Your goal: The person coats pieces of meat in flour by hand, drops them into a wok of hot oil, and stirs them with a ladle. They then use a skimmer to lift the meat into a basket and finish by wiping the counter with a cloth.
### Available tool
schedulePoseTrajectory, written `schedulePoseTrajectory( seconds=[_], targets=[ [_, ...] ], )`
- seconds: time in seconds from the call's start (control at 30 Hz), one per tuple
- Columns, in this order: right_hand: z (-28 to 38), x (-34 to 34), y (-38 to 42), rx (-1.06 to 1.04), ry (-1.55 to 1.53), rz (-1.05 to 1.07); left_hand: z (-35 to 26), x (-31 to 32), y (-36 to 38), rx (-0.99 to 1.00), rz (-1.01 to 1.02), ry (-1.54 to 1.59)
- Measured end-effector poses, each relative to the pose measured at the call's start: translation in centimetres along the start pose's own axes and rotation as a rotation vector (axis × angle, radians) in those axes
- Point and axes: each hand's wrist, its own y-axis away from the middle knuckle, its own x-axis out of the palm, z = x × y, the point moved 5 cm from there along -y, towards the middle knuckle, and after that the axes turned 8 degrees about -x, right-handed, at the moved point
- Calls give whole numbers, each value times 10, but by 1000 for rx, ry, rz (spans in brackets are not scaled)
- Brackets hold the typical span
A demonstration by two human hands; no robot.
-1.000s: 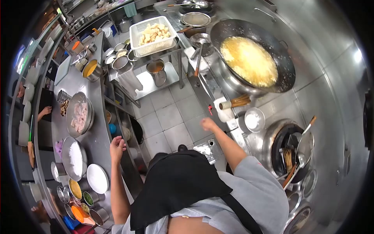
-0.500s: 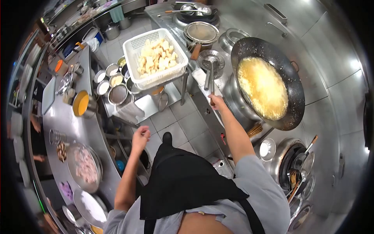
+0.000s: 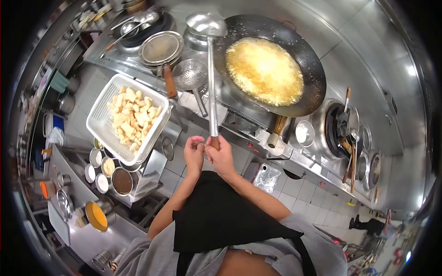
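Observation:
A long steel ladle (image 3: 212, 87) points away from me, its wide bowl level with the rim of the wok. My right hand (image 3: 220, 154) is wrapped around its wooden handle end. Right beside it, my left hand (image 3: 194, 151) has curled fingers; whatever they may pinch is hidden. Pale golden chunks (image 3: 133, 117) fill part of a white plastic basket (image 3: 98, 110) to the left. Bubbling yellow oil (image 3: 264, 71) fills the large black wok (image 3: 313, 87) on the right. A perforated strainer ladle (image 3: 190, 76) rests left of the steel ladle.
A wood-handled round sieve (image 3: 161, 48) sits on a pot at the back. Small seasoning containers (image 3: 102, 184) stand below the basket. A bamboo brush (image 3: 277, 131) lies at the stove's front edge, near a white-filled bowl (image 3: 304, 133). Another person (image 3: 373, 226) is far off at right.
My right hand has lifted the ladle from beside the strainer and drawn it toward me. My left hand has come up next to it. The view has turned right.

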Motion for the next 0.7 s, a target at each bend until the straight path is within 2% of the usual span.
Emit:
schedulePoseTrajectory(
  seconds=[0.1, 0.17, 0.23, 0.27, 0.33, 0.37, 0.43, 0.5, 0.57, 0.6, 0.7],
  targets=[
    [21, -45, 1, -119, 54, -103, -18, 22, -5, 19, 100, -30],
    [37, -81, 3, -62, -11, -40, -39, 36, -2, 38, 155, -54],
    [73, -131, -1, 91, 125, -212, -61, 44, 8, 8, 238, -48],
    [84, -177, -9, -79, 521, -327, -72, 45, 14, -6, 268, -63],
    [138, -233, -23, -153, 932, -410, -94, 45, 28, 0, 259, -64],
    [154, -268, -39, -265, 1058, -341, -102, 45, 35, 5, 247, -57],
    [175, -315, -67, -68, 922, -307, -108, 43, 51, 22, 212, -79],
    [169, -372, -110, -155, 1055, -268, -109, 42, 71, -33, 172, -39],
    [174, -394, -141, 5, 1129, -246, -123, 54, 90, -65, 182, -70],
    [169, -408, -156, 52, 1000, -216, -126, 62, 96, -65, 241, -105],
    [150, -419, -191, 163, 956, -168, -119, 88, 100, -49, 327, -191]
  ],
)
